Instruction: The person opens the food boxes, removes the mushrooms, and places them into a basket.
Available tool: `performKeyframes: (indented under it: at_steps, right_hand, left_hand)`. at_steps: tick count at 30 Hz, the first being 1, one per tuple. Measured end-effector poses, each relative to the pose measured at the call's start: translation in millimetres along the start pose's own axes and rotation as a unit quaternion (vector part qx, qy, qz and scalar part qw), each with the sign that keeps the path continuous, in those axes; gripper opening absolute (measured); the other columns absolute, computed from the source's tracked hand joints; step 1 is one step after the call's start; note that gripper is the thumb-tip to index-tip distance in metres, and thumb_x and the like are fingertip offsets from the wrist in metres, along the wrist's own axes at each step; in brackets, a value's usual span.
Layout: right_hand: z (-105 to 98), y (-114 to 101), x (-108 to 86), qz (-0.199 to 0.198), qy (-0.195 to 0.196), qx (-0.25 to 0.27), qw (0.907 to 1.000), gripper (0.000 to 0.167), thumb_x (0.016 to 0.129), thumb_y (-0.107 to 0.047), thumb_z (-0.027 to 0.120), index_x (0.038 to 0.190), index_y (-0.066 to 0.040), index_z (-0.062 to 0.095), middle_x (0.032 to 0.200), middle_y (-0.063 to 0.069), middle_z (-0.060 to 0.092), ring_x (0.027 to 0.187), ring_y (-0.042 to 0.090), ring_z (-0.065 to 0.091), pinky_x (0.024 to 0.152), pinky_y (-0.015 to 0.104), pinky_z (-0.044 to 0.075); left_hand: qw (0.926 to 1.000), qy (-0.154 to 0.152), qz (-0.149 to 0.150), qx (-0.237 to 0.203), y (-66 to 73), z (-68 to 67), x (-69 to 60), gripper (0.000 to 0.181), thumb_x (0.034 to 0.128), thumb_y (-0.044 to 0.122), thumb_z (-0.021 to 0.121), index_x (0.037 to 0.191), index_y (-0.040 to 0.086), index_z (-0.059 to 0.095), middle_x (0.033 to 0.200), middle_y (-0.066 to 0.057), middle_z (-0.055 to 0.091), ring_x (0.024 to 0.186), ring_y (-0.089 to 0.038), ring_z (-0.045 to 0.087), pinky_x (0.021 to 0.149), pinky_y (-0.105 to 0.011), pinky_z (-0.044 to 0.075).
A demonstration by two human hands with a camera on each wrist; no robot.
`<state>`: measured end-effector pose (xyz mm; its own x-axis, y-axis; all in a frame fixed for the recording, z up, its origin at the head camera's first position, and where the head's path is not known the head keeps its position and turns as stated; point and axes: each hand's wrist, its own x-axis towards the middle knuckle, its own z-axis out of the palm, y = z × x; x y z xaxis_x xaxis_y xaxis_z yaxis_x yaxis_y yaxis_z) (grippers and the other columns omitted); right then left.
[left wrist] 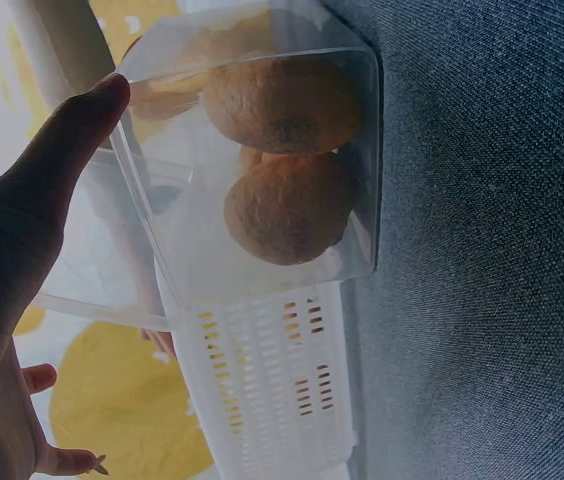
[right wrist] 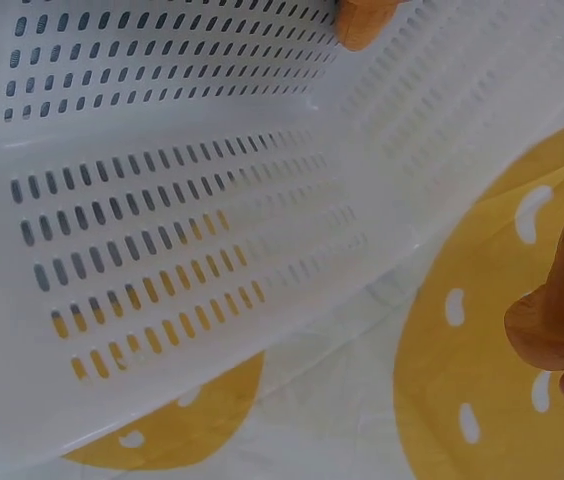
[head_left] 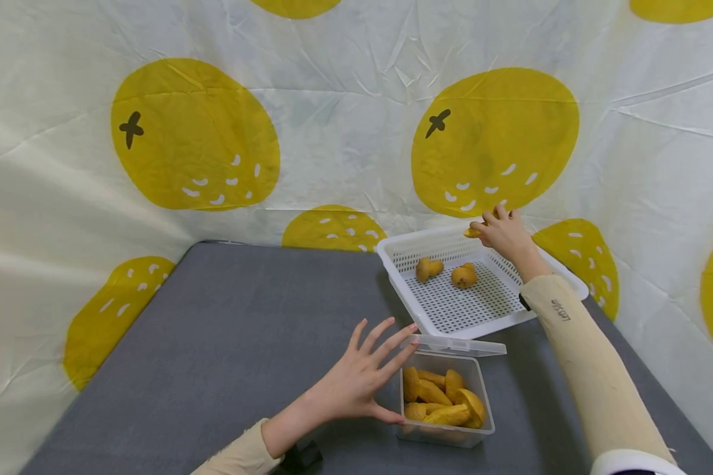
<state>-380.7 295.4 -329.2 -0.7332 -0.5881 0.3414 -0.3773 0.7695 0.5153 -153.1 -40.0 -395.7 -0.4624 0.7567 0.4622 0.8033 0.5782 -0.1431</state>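
Note:
My right hand [head_left: 505, 237] holds a yellow-brown mushroom [head_left: 471, 233] above the far side of a white perforated basket [head_left: 481, 307]. The right wrist view shows that mushroom [right wrist: 552, 310] at its right edge, with fingertips beside it. Two mushroom pieces [head_left: 464, 276] lie on the basket's floor. Nearer me, several mushrooms [head_left: 432, 392] fill the bottom of a clear plastic box [head_left: 488, 412], its lid [head_left: 469, 346] tilted back at the far edge. My left hand [head_left: 359, 379] spreads its fingers at the box's left side, thumb at the rim, also visible in the left wrist view.
Everything stands on a dark grey cloth-covered table [head_left: 243, 330]. The basket sits behind the box, near the back right table edge. A white curtain [head_left: 344, 152] with yellow fruit prints hangs behind and along the sides.

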Motion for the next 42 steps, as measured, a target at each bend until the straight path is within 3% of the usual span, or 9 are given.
performKeyframes:
  at_steps: [5,11,15,21,27,38,39,41,42]
  right_hand:
    - [-0.5,0.8,-0.8,0.012,-0.034,0.012,0.9993,0.024,0.082,-0.019,0.063,0.102,-0.016,0.052,0.098,0.015,0.05,0.102,0.038,0.04,0.076,0.053,0.038]
    - [-3.7,1.1,-1.4,0.014,-0.074,0.02,0.997,0.038,0.08,-0.011,0.065,0.116,-0.018,0.054,0.105,0.015,0.052,0.107,0.038,0.039,0.08,0.055,0.036]
    - [-5.5,1.1,-3.2,0.017,-0.079,0.03,0.9963,0.034,0.082,-0.014,0.063,0.114,-0.016,0.056,0.103,0.015,0.052,0.106,0.038,0.04,0.078,0.053,0.036]
    - [-9.6,0.9,-10.6,0.02,-0.047,0.06,0.9969,0.028,0.081,-0.013,0.064,0.108,-0.013,0.058,0.098,0.015,0.054,0.101,0.037,0.041,0.073,0.049,0.036]
    - [-19.0,-0.5,-21.3,0.004,0.016,0.07,0.9974,0.028,0.077,-0.014,0.067,0.105,-0.014,0.061,0.096,0.013,0.057,0.098,0.037,0.045,0.072,0.049,0.039]
    - [-46.2,-10.0,-51.7,-0.006,0.075,0.126,0.9893,0.029,0.072,-0.011,0.072,0.099,-0.012,0.064,0.095,0.013,0.057,0.098,0.037,0.043,0.073,0.051,0.037]
    - [-49.3,-11.9,-55.2,-0.008,0.082,0.135,0.9875,0.022,0.078,-0.019,0.067,0.099,-0.012,0.064,0.095,0.014,0.057,0.097,0.037,0.042,0.073,0.05,0.037]
    - [-55.0,-16.4,-62.1,-0.016,0.104,0.147,0.9836,0.022,0.077,-0.018,0.068,0.097,-0.011,0.064,0.094,0.015,0.057,0.096,0.037,0.043,0.071,0.049,0.037]
    - [-57.3,-18.6,-65.2,-0.02,0.114,0.147,0.9823,0.02,0.083,-0.025,0.062,0.098,-0.011,0.064,0.094,0.015,0.057,0.096,0.037,0.043,0.069,0.049,0.037]
  left_hand:
    - [1.0,-0.006,-0.002,-0.002,0.3,-0.7,0.5,0.117,0.058,0.078,0.055,0.145,0.015,0.01,0.151,-0.005,0.006,0.137,-0.03,0.005,0.099,-0.06,0.022]
    - [1.0,-0.005,-0.002,-0.004,0.1,-1.4,0.7,0.117,0.0578,0.078,0.056,0.145,0.014,0.011,0.151,-0.006,0.009,0.137,-0.031,0.006,0.099,-0.06,0.022]
    - [1.0,-0.002,-0.001,-0.006,-0.1,-1.7,0.9,0.117,0.0579,0.077,0.056,0.145,0.014,0.011,0.151,-0.006,0.008,0.137,-0.031,0.007,0.099,-0.06,0.022]
    - [1.0,0.004,0.003,-0.007,-1.2,-1.5,1.9,0.117,0.0574,0.078,0.056,0.145,0.014,0.011,0.15,-0.008,0.012,0.137,-0.031,0.009,0.098,-0.061,0.022]
    - [0.9999,0.009,0.003,-0.003,-1.5,-1.3,1.5,0.118,0.0567,0.079,0.055,0.145,0.013,0.012,0.15,-0.008,0.014,0.136,-0.032,0.009,0.098,-0.06,0.023]
    - [1.0,-0.003,-0.001,0.005,-0.5,-1.2,0.9,0.119,0.0569,0.079,0.054,0.145,0.015,0.009,0.15,-0.008,0.013,0.137,-0.031,0.007,0.098,-0.061,0.023]
    - [1.0,-0.003,-0.002,0.007,-0.5,-1.1,0.8,0.118,0.0569,0.079,0.054,0.145,0.015,0.009,0.15,-0.007,0.012,0.137,-0.031,0.007,0.098,-0.061,0.023]
    - [1.0,-0.002,-0.001,0.009,-0.3,-0.9,0.5,0.118,0.0571,0.08,0.054,0.145,0.015,0.009,0.15,-0.007,0.012,0.137,-0.031,0.007,0.098,-0.061,0.023]
    - [1.0,-0.002,-0.002,0.009,-0.1,-0.9,0.3,0.118,0.0572,0.08,0.054,0.145,0.015,0.009,0.151,-0.007,0.011,0.137,-0.031,0.007,0.098,-0.061,0.023]
